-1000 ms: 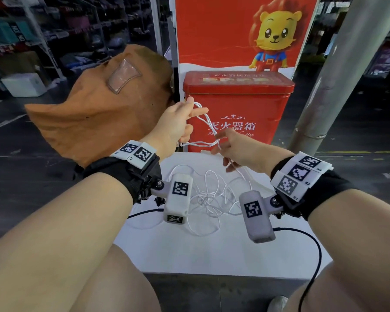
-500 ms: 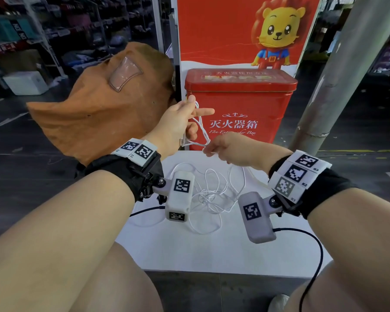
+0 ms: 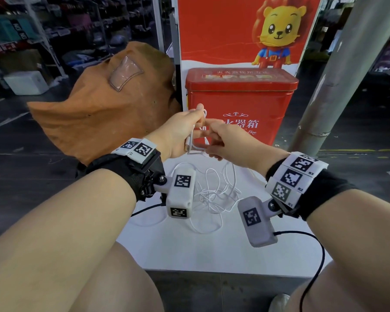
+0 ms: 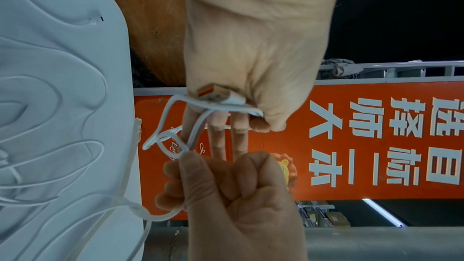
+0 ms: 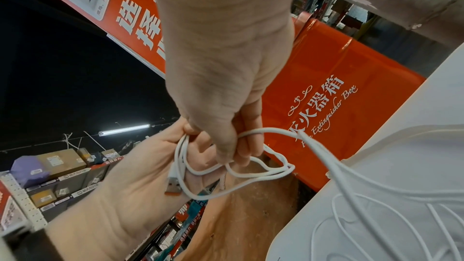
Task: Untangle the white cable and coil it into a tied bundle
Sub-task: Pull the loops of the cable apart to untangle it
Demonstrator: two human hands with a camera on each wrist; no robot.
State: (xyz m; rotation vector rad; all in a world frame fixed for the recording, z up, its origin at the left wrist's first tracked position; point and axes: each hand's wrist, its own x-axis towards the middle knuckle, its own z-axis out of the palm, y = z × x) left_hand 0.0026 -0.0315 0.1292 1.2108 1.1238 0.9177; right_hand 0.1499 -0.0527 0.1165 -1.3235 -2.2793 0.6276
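Observation:
The white cable (image 3: 212,192) lies mostly as a loose tangle on the white table (image 3: 212,248). My left hand (image 3: 195,124) is raised above the table's far edge. It pinches a few small loops of the cable (image 5: 241,176) together with the USB plug (image 4: 217,95), whose orange-tipped end points back at my wrist. My right hand (image 3: 214,140) touches the left one and pinches the cable (image 4: 184,155) just past the loops. From there the strand runs down to the tangle. The other small connector (image 4: 96,19) rests on the table.
A red tin box (image 3: 239,104) stands right behind the table, under a red lion poster (image 3: 245,30). An orange-brown cloth bag (image 3: 104,109) bulges at the back left. A grey pillar (image 3: 338,75) rises at the right. Black camera leads (image 3: 318,255) cross the table's near side.
My right hand has moved up and left with the cable until it meets my left hand. The left hand has kept its grip on the loops and plug.

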